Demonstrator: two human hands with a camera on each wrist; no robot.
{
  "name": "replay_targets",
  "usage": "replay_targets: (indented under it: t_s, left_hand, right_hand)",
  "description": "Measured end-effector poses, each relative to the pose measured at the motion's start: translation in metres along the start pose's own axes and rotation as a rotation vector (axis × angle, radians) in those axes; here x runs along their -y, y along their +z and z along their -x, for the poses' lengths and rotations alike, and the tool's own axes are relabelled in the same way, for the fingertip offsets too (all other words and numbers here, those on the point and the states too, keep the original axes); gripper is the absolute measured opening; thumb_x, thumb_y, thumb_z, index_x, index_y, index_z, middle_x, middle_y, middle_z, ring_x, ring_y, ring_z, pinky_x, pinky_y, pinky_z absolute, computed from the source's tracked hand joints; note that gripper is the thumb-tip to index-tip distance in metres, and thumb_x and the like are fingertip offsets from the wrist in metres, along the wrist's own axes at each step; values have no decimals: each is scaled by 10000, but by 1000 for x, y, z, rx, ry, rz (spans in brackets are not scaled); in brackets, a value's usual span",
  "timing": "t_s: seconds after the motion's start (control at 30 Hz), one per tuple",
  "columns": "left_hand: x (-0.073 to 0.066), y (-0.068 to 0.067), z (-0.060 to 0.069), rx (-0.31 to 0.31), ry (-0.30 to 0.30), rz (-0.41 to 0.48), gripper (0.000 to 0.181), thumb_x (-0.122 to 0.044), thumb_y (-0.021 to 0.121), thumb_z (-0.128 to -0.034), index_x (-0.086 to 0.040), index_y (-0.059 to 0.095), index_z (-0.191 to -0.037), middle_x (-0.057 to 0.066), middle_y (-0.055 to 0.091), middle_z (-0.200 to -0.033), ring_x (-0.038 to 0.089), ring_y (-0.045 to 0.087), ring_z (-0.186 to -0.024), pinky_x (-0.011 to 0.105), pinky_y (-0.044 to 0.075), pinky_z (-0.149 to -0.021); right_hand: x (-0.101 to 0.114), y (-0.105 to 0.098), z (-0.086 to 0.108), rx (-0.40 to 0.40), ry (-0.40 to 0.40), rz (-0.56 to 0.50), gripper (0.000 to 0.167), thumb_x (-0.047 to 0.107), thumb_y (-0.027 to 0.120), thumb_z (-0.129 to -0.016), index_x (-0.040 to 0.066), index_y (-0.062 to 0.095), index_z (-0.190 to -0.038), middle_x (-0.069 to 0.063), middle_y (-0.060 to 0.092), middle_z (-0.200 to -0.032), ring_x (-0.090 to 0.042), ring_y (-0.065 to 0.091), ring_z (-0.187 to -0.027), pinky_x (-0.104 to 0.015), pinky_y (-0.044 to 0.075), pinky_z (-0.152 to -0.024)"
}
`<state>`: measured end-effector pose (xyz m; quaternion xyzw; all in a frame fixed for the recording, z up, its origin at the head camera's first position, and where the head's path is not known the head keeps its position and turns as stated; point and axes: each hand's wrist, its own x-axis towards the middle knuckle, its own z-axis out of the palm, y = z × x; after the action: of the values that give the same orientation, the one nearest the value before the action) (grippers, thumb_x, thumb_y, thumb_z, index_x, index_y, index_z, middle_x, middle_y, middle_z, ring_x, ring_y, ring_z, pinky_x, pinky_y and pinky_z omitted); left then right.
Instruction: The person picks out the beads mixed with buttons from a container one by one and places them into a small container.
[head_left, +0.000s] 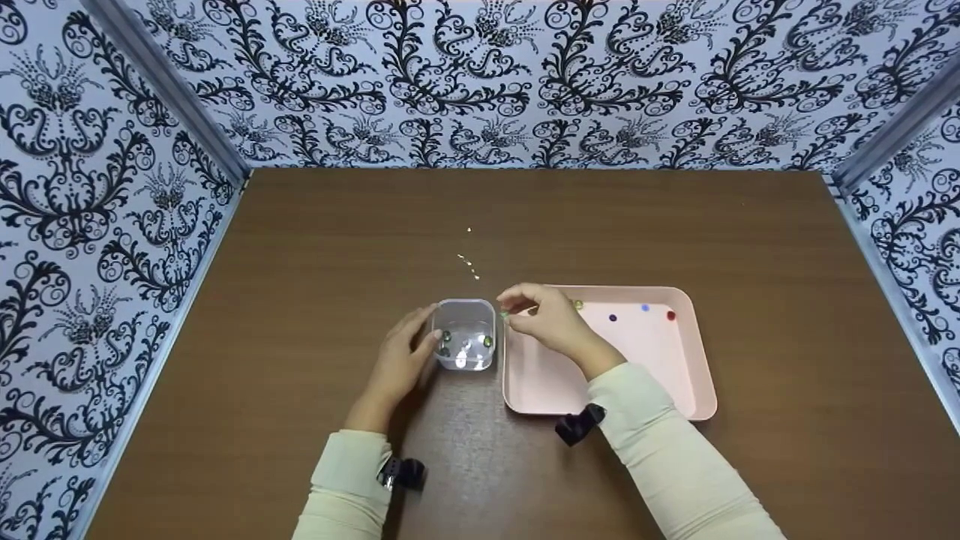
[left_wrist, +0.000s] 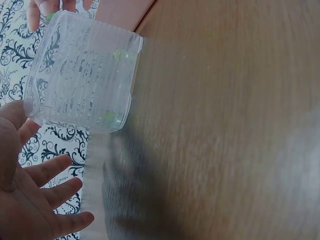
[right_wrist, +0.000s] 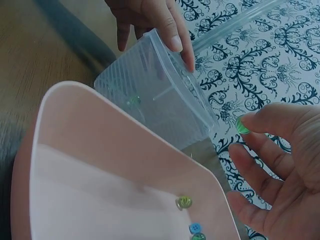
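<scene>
In the head view a clear square container (head_left: 465, 352) stands on the table with several green marbles (head_left: 488, 341) inside. My left hand (head_left: 399, 360) holds its left wall, thumb and a finger at the rim; in the left wrist view the other fingers of that hand (left_wrist: 35, 195) spread outside. Between thumb and fingertip, my right hand (right_wrist: 280, 165) pinches a green marble (right_wrist: 242, 125) above the gap between container and pink tray (right_wrist: 100, 165). In the tray lie a yellow-green marble (right_wrist: 184, 202) and a blue button (right_wrist: 195, 228).
Farther right in the pink tray (head_left: 705, 360) are a dark piece (head_left: 613, 318), a blue piece (head_left: 645, 307) and a red piece (head_left: 671, 316). Small bright specks (head_left: 469, 264) show on the brown table (head_left: 337, 247) behind the container. Patterned walls (head_left: 480, 82) border the table.
</scene>
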<state>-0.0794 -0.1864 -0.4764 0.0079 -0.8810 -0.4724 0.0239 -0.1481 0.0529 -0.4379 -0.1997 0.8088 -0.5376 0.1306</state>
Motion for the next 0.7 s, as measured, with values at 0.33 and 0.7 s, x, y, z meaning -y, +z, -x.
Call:
replay_targets:
  t_s: [0.33,0.7]
  left_hand:
    - [0,0,0,-14,21,-8,426,-194,599,-959,-105,548,-1372,235,463,-1424,389,385,-1352,551,259,-1124]
    - [0,0,0,-18,29,-1,418,-172,602,-955,-87,556,-1362,246,473,-1410,398,393,-1344,544,265,-1124]
  right_hand:
    - [4,7,-4,19,-42,7,268,1,659,-811,-35,680,-1075,-148,697,-1001,-268,645,-939,-412,490,-858]
    - [5,14,-7,18,-55,-5,266,-6,654,-797,-41,677,-1060,-160,698,-983,-280,649,-923,-524,465,-894]
